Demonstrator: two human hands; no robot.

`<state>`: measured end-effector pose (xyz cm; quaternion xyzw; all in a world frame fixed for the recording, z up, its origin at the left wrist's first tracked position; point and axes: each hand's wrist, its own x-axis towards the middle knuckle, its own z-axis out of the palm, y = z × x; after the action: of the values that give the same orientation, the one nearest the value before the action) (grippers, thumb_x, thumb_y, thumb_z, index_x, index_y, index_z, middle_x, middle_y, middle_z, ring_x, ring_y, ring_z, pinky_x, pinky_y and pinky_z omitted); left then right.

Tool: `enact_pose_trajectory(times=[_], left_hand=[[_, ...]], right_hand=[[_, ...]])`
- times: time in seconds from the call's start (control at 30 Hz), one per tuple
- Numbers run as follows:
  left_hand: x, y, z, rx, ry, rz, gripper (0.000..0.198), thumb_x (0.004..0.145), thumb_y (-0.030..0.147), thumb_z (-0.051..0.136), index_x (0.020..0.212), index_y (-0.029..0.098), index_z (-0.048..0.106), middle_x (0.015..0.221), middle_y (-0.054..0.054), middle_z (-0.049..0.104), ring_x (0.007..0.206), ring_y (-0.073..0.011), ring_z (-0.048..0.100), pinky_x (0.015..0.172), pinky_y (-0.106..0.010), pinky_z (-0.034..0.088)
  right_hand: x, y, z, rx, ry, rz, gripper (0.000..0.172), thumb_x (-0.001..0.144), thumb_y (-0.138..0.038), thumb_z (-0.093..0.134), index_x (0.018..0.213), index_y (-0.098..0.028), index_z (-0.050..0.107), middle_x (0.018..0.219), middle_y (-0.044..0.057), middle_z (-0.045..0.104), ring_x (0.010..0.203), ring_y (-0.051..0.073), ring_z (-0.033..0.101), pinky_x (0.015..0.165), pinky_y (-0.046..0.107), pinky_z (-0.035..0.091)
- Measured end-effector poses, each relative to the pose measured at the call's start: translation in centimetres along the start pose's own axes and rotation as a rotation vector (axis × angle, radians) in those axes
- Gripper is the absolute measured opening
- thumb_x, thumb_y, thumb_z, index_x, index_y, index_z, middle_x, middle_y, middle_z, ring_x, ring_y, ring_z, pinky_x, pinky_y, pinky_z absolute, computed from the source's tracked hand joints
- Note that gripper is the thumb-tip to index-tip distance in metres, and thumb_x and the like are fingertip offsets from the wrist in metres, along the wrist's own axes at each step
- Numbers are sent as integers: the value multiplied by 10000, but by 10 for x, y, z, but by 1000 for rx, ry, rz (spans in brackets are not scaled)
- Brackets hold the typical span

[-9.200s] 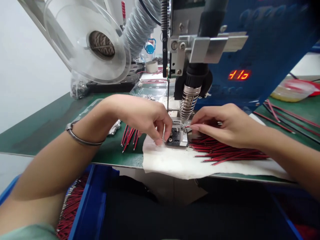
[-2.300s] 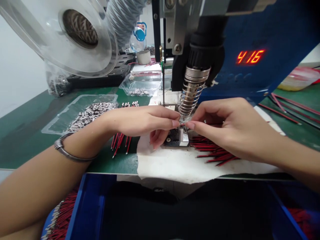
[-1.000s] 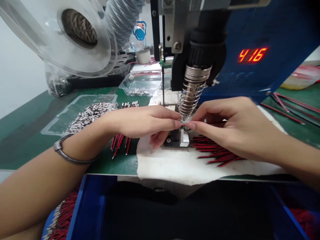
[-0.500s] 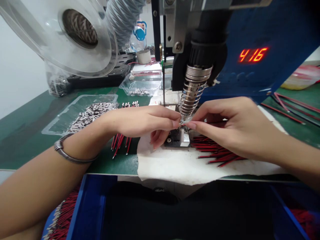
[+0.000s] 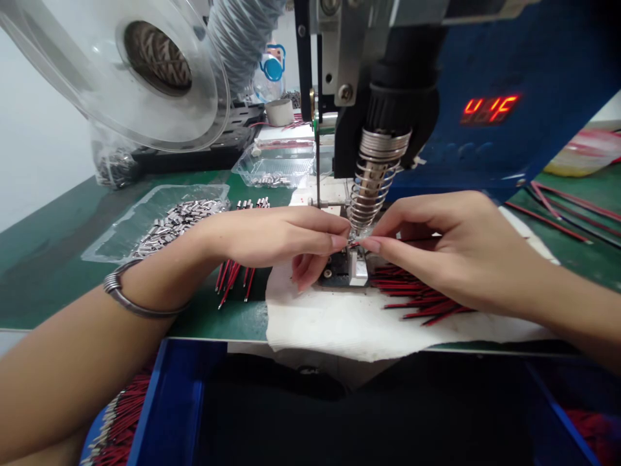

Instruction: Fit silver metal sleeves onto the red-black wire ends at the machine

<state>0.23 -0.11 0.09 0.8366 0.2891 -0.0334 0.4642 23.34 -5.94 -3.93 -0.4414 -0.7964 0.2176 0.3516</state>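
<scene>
Both hands meet dead centre of the frame. The left hand (image 5: 281, 236) and right hand (image 5: 436, 246) each have thumb and forefinger pinched tight on one short red wire (image 5: 356, 243). It lies flat, long axis running left-right, with only a sliver showing between the fingertips, so I can't tell which end is which.

It's cramped in there. The coil-wrapped nozzle (image 5: 373, 188) sits right above the wire and the little metal jig (image 5: 350, 268) just below it. The pile of red wires (image 5: 417, 298) crowds the jig's right side. The white cloth (image 5: 330, 323) droops over the table's front edge, above the blue bin (image 5: 179, 401). There's freer green mat (image 5: 58, 259) at left, near the tray of metal terminals (image 5: 174, 220).
</scene>
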Motion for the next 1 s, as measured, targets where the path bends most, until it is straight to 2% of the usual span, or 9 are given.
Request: enact_pose_trajectory(times=[0.3,0.63,0.83,1.0], left_hand=[[-2,-1,-1,-6,7,8,277,1056,302,456,796,222,509,644,-1,699,640,-151,671,693,-270,547],[-1,0,0,16,0,6,297,1063,307,432,794,221,523,639,0,697,643,-152,671,703,-263,552],[0,0,0,0,7,0,290,1046,306,459,783,216,541,643,-11,702,648,-163,674,704,-274,550],[-1,-1,0,1,-1,-8,289,1048,309,458,794,216,561,653,-14,707,661,-169,679,703,-278,551]], right_hand=[[-1,-3,-1,5,-14,-4,212,929,-374,731,782,-224,761,610,-10,684,483,124,534,474,289,390],[-1,-4,-2,-5,-2,-8,248,911,-430,751,783,-219,776,620,-6,693,480,118,538,472,277,381],[-1,-3,-3,-14,-3,-2,198,925,-364,723,793,-227,775,620,-4,704,481,128,537,472,285,395],[-1,-3,-2,-15,-4,0,223,927,-399,734,793,-227,781,623,-4,699,481,127,541,476,290,396]])
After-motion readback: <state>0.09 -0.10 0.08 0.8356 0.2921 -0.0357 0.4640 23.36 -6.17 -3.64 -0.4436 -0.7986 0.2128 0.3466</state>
